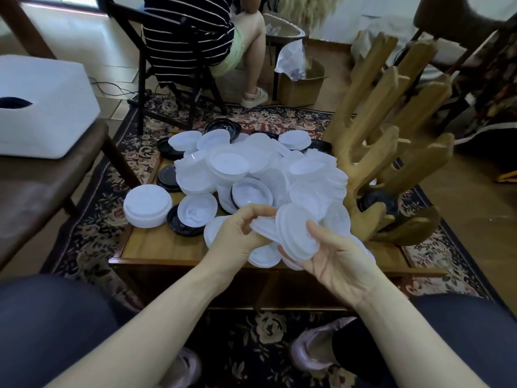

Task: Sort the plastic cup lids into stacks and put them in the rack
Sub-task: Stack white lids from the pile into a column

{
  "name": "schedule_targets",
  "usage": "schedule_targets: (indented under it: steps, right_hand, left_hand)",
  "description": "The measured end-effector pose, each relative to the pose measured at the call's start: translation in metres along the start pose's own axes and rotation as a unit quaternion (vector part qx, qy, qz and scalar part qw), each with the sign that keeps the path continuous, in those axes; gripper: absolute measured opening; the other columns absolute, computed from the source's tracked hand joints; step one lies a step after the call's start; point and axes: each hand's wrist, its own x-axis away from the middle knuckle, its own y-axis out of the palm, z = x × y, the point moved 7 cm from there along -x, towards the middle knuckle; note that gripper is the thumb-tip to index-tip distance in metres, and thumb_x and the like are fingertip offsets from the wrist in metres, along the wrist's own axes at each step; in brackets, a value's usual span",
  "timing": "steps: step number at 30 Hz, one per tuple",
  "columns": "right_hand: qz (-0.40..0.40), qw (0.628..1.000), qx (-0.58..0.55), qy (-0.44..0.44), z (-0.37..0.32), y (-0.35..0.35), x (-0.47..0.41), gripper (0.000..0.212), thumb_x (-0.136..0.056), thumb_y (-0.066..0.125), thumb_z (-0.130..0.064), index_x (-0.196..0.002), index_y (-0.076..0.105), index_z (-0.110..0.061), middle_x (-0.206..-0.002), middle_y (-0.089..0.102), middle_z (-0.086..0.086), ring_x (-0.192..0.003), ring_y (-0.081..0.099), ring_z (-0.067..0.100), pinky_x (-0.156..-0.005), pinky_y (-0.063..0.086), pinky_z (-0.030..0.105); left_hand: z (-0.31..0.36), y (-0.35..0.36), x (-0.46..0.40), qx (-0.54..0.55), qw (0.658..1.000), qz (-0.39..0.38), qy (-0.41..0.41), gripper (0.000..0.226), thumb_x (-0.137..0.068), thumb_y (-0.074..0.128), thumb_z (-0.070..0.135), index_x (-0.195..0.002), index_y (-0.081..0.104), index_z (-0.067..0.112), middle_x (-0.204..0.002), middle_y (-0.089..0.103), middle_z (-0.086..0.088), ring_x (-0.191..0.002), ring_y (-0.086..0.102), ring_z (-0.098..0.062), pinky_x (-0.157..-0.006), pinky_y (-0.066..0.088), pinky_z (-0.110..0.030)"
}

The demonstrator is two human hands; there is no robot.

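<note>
At the far left a white foam box (pixel 42 107) sits on a dark wooden bench (pixel 42 186), apart from the low wooden table (pixel 156 245) that stands on a floral rug (pixel 92 219). On the table's left part stands a neat stack of white lids (pixel 147 205), and just to its right a single white lid (pixel 197 210) lies on a black lid (pixel 181 226); more black lids (pixel 167 177) peek out behind, at the edge of the big loose heap of translucent white lids (pixel 251 169) that fills the middle of the table. In front of the heap, above the table's near edge, the left hand (pixel 237 236) has its fingers curled and pinches the rim of a thin white lid (pixel 261 228) between thumb and fingertips. That lid touches the small stack of white lids (pixel 296 233) held just to its right, tilted on edge, in the right hand (pixel 335 261), which is turned palm up with the thumb pressed on the stack's face and the fingers cupped beneath. Further right, at the table's right end, stands the wooden rack (pixel 375 152), its slanted slats rising beside the heap; a black lid sits low in the rack (pixel 377 203). Behind the table a second person in a striped shirt (pixel 190 32) sits on a dark chair (pixel 140 65), with a cardboard box (pixel 302 85) nearby on the floor.
</note>
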Motion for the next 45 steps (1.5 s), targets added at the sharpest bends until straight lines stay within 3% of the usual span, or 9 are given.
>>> schedule_targets:
  steps: [4,8,11,16,20,26,31,36,45]
  right_hand:
    - [0.050,0.997,-0.031,-0.049,-0.004,-0.010,-0.004,0.032,-0.099,0.045,-0.013,-0.126,0.057,-0.002,-0.127,0.066,0.014,-0.121,0.061,0.027,-0.105,0.043,0.042]
    - [0.100,0.990,-0.044,-0.092,-0.008,-0.019,-0.007,0.032,-0.096,0.050,-0.013,-0.125,0.057,-0.001,-0.128,0.065,0.015,-0.123,0.059,0.028,-0.110,0.042,0.044]
    - [0.122,0.988,-0.024,-0.094,-0.006,-0.024,-0.008,0.045,-0.088,0.059,-0.015,-0.129,0.055,0.002,-0.126,0.066,0.015,-0.121,0.061,0.028,-0.108,0.043,0.045]
    - [0.195,0.962,0.177,-0.077,-0.007,-0.036,-0.003,0.030,-0.076,0.073,-0.023,-0.101,0.065,-0.009,-0.102,0.073,0.006,-0.102,0.066,0.028,-0.089,0.052,0.042]
    - [0.173,0.978,0.062,-0.098,-0.022,-0.044,-0.001,0.043,-0.081,0.067,-0.009,-0.123,0.061,-0.004,-0.117,0.070,0.012,-0.108,0.066,0.030,-0.090,0.053,0.040]
    - [0.168,0.975,0.070,-0.131,-0.020,-0.034,0.000,0.059,-0.078,0.073,0.003,-0.131,0.052,-0.017,-0.108,0.073,0.007,-0.100,0.068,0.027,-0.089,0.053,0.049]
    - [0.209,0.927,0.260,-0.172,-0.028,-0.027,0.007,0.041,-0.073,0.081,-0.013,-0.108,0.060,-0.015,-0.091,0.071,0.003,-0.074,0.067,0.007,-0.062,0.052,0.019]
    - [0.207,0.932,0.270,-0.125,-0.020,-0.029,0.006,0.058,-0.059,0.084,-0.030,-0.108,0.055,-0.014,-0.094,0.070,0.013,-0.075,0.062,0.032,-0.079,0.055,0.052]
    - [0.202,0.943,0.238,-0.115,-0.015,-0.029,0.004,0.018,-0.087,0.070,-0.022,-0.091,0.056,-0.012,-0.070,0.061,0.006,-0.045,0.056,0.015,-0.042,0.046,0.024]
  left_hand:
    - [-0.016,0.003,0.004,0.113,0.989,0.044,-0.089,0.019,-0.095,0.061,0.005,-0.113,0.068,0.006,-0.106,0.075,-0.009,-0.087,0.074,-0.018,-0.066,0.061,-0.031]
    - [-0.017,0.017,0.011,0.296,0.948,0.017,-0.114,0.038,-0.101,0.044,0.033,-0.112,0.068,0.005,-0.111,0.074,-0.015,-0.100,0.073,-0.028,-0.085,0.060,-0.042]
    - [-0.016,0.016,0.010,0.263,0.959,0.024,-0.101,0.059,-0.089,0.043,0.054,-0.121,0.065,0.009,-0.118,0.073,-0.010,-0.108,0.070,-0.023,-0.091,0.055,-0.040]
    - [-0.018,0.008,0.007,0.256,0.960,0.071,-0.090,0.034,-0.082,0.065,0.023,-0.112,0.066,0.006,-0.107,0.074,-0.012,-0.092,0.072,-0.021,-0.078,0.062,-0.032]
    - [-0.014,0.005,0.005,0.277,0.955,0.060,-0.088,0.017,-0.092,0.059,0.011,-0.107,0.066,0.005,-0.103,0.075,-0.013,-0.089,0.074,-0.022,-0.080,0.062,-0.040]
    - [-0.014,0.015,0.008,0.277,0.956,0.007,-0.095,0.026,-0.079,0.066,0.016,-0.103,0.068,0.006,-0.104,0.075,-0.013,-0.091,0.074,-0.023,-0.085,0.060,-0.044]
    - [-0.011,0.019,0.011,0.290,0.952,-0.017,-0.098,0.039,-0.083,0.062,0.021,-0.118,0.065,0.003,-0.116,0.072,-0.016,-0.101,0.072,-0.027,-0.088,0.059,-0.043]
    - [-0.008,0.019,0.009,0.279,0.956,-0.021,-0.089,0.040,-0.085,0.059,0.026,-0.118,0.064,0.004,-0.114,0.073,-0.015,-0.101,0.072,-0.026,-0.090,0.058,-0.041]
    - [-0.019,0.019,0.010,0.282,0.952,-0.012,-0.119,0.032,-0.103,0.045,0.024,-0.124,0.061,0.005,-0.125,0.069,-0.017,-0.115,0.066,-0.034,-0.094,0.056,-0.048]
